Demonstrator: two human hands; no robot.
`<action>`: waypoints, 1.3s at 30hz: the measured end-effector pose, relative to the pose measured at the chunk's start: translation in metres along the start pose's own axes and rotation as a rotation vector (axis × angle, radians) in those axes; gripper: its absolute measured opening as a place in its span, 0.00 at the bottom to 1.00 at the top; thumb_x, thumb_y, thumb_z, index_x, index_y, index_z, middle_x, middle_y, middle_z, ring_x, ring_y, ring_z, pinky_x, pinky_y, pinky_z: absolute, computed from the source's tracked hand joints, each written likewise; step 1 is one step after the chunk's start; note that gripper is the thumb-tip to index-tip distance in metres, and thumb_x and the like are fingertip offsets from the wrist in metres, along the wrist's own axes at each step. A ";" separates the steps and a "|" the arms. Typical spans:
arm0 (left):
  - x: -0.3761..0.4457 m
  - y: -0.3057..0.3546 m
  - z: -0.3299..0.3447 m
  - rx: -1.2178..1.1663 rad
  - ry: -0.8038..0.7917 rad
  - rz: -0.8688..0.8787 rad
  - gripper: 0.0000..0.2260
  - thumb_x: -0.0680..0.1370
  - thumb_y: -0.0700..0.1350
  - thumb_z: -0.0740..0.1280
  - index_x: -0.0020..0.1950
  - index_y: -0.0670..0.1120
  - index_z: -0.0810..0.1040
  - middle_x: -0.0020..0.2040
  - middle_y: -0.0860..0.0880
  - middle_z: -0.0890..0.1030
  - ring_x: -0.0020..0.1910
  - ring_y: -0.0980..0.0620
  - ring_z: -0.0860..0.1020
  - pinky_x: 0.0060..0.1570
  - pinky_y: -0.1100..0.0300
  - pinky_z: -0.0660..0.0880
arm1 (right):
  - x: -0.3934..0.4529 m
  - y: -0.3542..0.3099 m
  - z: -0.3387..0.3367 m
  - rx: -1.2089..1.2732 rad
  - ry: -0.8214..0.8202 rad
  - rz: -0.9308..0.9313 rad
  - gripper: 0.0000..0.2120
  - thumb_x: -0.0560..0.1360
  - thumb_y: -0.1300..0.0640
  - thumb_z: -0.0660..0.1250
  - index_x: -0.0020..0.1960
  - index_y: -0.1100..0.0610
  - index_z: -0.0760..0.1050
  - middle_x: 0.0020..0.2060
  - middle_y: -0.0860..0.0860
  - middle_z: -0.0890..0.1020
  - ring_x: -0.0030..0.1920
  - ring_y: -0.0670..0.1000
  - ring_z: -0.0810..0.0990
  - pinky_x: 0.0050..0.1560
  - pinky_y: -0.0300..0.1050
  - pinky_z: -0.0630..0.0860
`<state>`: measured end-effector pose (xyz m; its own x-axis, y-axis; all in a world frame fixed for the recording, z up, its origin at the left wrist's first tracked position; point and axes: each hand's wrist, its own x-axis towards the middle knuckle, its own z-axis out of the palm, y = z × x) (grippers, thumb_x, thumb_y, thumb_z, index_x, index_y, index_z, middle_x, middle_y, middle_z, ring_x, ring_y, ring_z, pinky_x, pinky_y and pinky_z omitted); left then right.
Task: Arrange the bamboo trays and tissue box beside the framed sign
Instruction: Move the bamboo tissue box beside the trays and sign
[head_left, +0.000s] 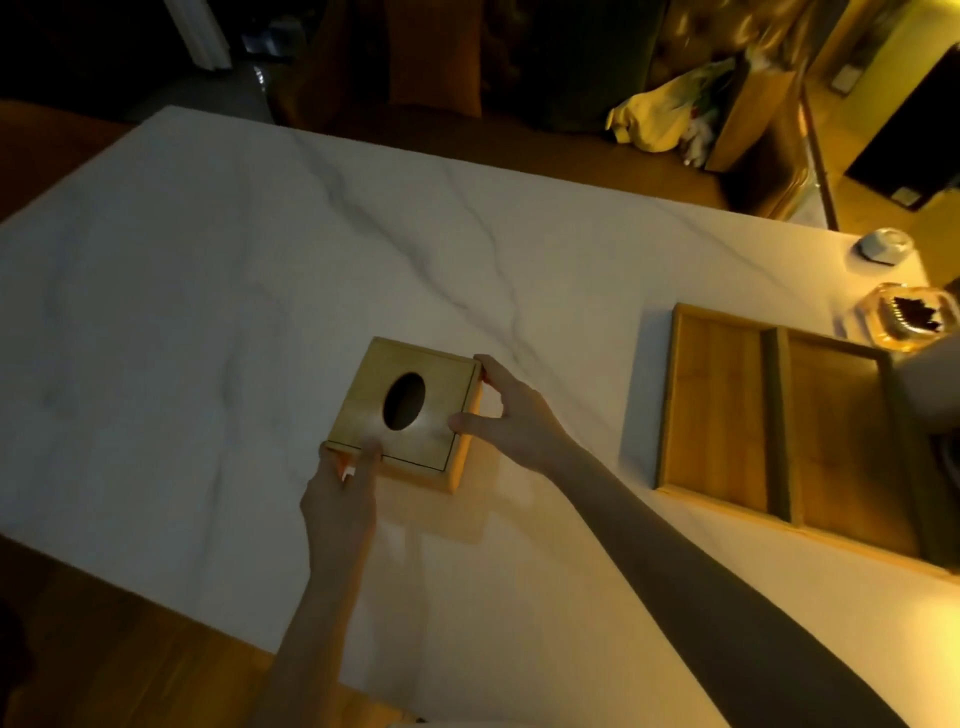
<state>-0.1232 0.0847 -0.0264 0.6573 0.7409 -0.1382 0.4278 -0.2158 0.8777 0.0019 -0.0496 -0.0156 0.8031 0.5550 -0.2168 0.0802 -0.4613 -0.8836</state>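
A square bamboo tissue box (441, 441) with a dark oval opening in its lid sits near the middle of the white marble table (234, 291). My left hand (340, 493) grips its near left corner, thumb on the lid. My right hand (511, 415) holds the right side, thumb on top and fingers at the far right corner. Two bamboo trays lie side by side at the right: a narrower one (714, 410) and a wider one (841, 447). No framed sign is visible; a pale object (930, 389) cut off by the right edge cannot be identified.
A glass ashtray (909, 319) with dark contents and a small glass dish (883, 247) stand at the far right of the table. Beyond the far edge lie a yellow bag (652, 122) and a wooden board (748, 124). Wooden floor shows at the near left.
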 end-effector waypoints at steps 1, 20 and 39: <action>-0.002 0.006 0.003 0.003 -0.016 0.030 0.18 0.76 0.52 0.61 0.57 0.39 0.73 0.39 0.43 0.78 0.37 0.45 0.75 0.40 0.54 0.73 | -0.006 0.002 -0.007 0.004 0.034 -0.009 0.30 0.70 0.51 0.70 0.68 0.52 0.61 0.64 0.53 0.72 0.64 0.55 0.69 0.53 0.45 0.63; -0.096 0.075 0.101 0.058 -0.527 0.417 0.15 0.76 0.50 0.60 0.57 0.42 0.71 0.31 0.51 0.74 0.23 0.61 0.73 0.21 0.75 0.68 | -0.178 0.062 -0.112 -0.009 0.633 0.214 0.37 0.65 0.43 0.72 0.69 0.51 0.62 0.65 0.50 0.73 0.65 0.52 0.70 0.62 0.56 0.71; -0.217 0.068 0.213 0.152 -0.969 0.509 0.09 0.75 0.47 0.63 0.43 0.40 0.72 0.34 0.45 0.77 0.32 0.51 0.76 0.34 0.62 0.74 | -0.331 0.133 -0.134 0.281 1.034 0.599 0.36 0.68 0.53 0.72 0.71 0.53 0.59 0.70 0.52 0.67 0.69 0.55 0.65 0.65 0.54 0.67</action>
<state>-0.1047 -0.2261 -0.0338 0.9574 -0.2547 -0.1361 -0.0026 -0.4787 0.8780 -0.1738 -0.3870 -0.0057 0.7696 -0.5630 -0.3012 -0.4900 -0.2183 -0.8439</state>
